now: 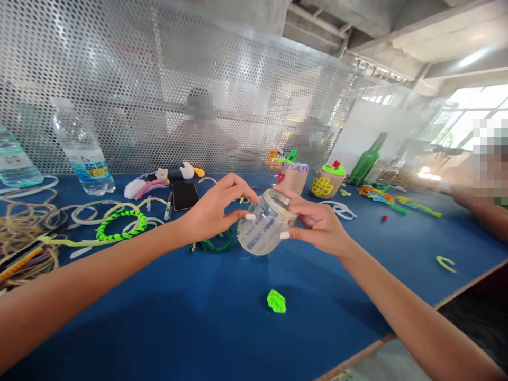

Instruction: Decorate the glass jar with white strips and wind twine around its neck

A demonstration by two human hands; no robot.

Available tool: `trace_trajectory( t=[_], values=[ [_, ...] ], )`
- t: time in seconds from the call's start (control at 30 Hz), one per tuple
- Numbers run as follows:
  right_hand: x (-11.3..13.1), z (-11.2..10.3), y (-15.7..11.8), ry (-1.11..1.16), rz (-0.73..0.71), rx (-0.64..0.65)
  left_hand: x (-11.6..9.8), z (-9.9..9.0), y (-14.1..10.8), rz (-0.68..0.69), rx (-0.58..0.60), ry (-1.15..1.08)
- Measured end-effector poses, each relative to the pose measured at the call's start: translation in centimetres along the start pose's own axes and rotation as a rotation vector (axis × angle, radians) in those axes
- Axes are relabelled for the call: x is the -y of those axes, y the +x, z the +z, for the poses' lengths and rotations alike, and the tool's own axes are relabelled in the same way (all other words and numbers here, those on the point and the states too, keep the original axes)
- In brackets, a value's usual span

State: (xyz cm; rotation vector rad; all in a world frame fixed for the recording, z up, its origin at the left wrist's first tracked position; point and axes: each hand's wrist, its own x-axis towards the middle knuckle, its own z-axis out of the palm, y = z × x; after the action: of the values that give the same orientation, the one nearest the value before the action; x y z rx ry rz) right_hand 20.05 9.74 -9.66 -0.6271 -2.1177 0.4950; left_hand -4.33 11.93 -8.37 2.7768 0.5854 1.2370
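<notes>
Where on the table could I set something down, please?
The blue table is bare between the left forearm and the bright green tuft, and again between the right forearm and the pale curl. It is crowded at far left, with twine and rings, and along the perforated panel, with bottles and decorated pots.

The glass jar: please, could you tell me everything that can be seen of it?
The jar looks like clear glass: round body, cloudy patches, open mouth, no lid. It tilts, mouth up towards picture right. The right hand holds it near the neck; the left hand is at its other side. I cannot tell if its base touches the blue table.
</notes>
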Motion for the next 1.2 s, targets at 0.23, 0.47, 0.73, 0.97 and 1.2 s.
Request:
trace_trajectory(
  t=[0.23,0.47,0.73,0.97,1.2],
  values=[
    [1.1,-0.4,0.1,0.027,-0.058,0.118,-0.7,-0.4,0.0,0.042,0.053,-0.074],
    [1.8,-0.5,0.0,-0.043,-0.11,0.173,-2.2,-1.6,0.8,0.099,0.107,-0.025],
    [2.0,-0.2,-0.2,-0.051,-0.132,0.176,-2.9,-1.9,0.9,0.179,0.11,0.071],
    [1.8,0.1,-0.3,-0.075,-0.115,0.081,-3.2,-3.8,1.7,0.076,0.236,0.025],
    [1.5,0.8,-0.7,-0.035,-0.102,0.033,-3.5,-2.3,1.2,0.27,0.09,0.321]
  ],
)
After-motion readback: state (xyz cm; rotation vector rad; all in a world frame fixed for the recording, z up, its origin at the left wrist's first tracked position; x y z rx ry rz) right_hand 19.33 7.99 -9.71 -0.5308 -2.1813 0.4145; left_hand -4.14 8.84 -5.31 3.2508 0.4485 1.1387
